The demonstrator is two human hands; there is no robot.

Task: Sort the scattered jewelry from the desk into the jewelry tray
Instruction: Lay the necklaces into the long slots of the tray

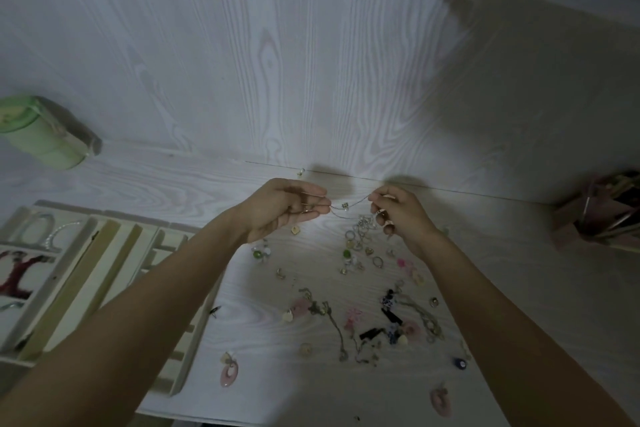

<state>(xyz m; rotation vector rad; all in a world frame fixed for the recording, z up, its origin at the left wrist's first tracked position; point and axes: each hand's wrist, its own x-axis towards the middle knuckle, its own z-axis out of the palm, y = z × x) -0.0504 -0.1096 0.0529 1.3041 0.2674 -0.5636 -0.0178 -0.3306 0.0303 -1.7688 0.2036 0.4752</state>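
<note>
The left hand (pixel 287 208) and right hand (pixel 394 215) each pinch one end of a thin chain necklace (pixel 346 209), stretched between them above the far desk (pixel 263 308). Scattered jewelry (pixel 363 291) lies beneath; the jewelry tray (pixel 114 253) sits left.

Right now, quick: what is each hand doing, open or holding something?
Left hand: pinching one end of the thin chain.
Right hand: pinching the chain's other end, held above the desk.
</note>
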